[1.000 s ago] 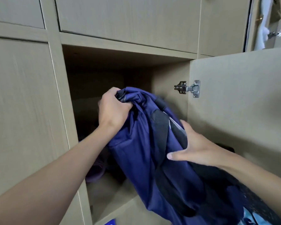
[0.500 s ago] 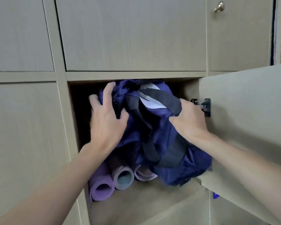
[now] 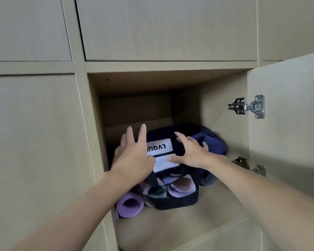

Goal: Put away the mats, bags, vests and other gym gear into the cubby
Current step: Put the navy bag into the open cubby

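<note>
The cubby (image 3: 198, 211) stands open, its door (image 3: 288, 124) swung out to the right on two metal hinges, the upper hinge (image 3: 246, 106) in full view and the lower hinge (image 3: 248, 164) partly behind the right forearm. Inside, one navy bag (image 3: 179, 134) lies on top of the rolled mats, set toward the back and left of the compartment, its long axis running roughly left to right and its white label (image 3: 159, 146) facing up and reading upside down. Both hands are directly in front of the bag, which lies just ahead of and below them. The left hand (image 3: 132, 156) is spread flat, fingers splayed, against the bag's left end; the right hand (image 3: 190, 151) is likewise spread, palm down on the bag's top near the label, gripping nothing. Neither is clearly the nearer, so any further push would likely go straight back, with both palms. Below the bag three rolled ends show: a purple mat (image 3: 129, 205) at the left, a darker greenish mat (image 3: 155, 192) in the middle, and a pale lilac mat (image 3: 181, 185) at the right, all pointing out toward the opening. A dark strap (image 3: 178, 202) loops in front of the two right-hand rolls. No vests can be seen.
</note>
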Motion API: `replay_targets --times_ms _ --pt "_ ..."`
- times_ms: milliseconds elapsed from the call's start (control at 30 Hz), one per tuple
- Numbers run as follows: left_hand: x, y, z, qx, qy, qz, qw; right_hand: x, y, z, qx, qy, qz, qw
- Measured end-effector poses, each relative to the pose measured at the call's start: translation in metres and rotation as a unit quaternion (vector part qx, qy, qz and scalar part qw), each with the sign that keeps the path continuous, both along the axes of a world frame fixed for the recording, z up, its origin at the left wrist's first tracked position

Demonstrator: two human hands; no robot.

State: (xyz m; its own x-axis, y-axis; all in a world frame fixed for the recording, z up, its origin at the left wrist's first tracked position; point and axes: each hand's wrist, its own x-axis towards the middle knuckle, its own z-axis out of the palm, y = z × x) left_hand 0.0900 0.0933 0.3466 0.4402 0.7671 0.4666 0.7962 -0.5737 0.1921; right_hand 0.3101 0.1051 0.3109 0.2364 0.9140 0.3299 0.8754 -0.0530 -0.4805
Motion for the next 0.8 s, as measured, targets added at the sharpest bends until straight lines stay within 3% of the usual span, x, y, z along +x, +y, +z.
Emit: replay_targets --times_ms 100,167,267,367,533,633,800 --pt "-0.01 -0.016 0.0 0.064 0.079 -0.049 0.994 -0.009 0.001 -0.022 0.038 0.015 0.017 0.999" --pt "-0.019 -0.024 0.003 0.143 0.137 -0.059 0.978 -0.015 -0.001 -0.035 0.069 -0.026 -0.02 0.997" --pt "-0.038 -0.028 0.015 0.295 0.194 -0.058 0.934 -0.014 -0.004 -0.051 0.123 -0.119 -0.146 0.974" --pt "-0.056 -0.027 0.028 0.391 0.246 -0.039 0.886 -0.007 -0.002 -0.059 0.1 -0.077 -0.216 0.968" --pt "-0.056 -0.028 0.035 0.386 0.334 0.014 0.86 -0.006 0.019 -0.054 0.093 0.046 -0.194 0.975" --pt "-0.051 -0.028 0.034 0.35 0.322 0.036 0.879 -0.005 0.043 -0.047 0.102 0.048 -0.167 0.98" --pt "-0.048 -0.023 0.03 0.363 0.308 0.04 0.878 -0.001 0.092 -0.033 0.133 0.043 -0.138 0.981"
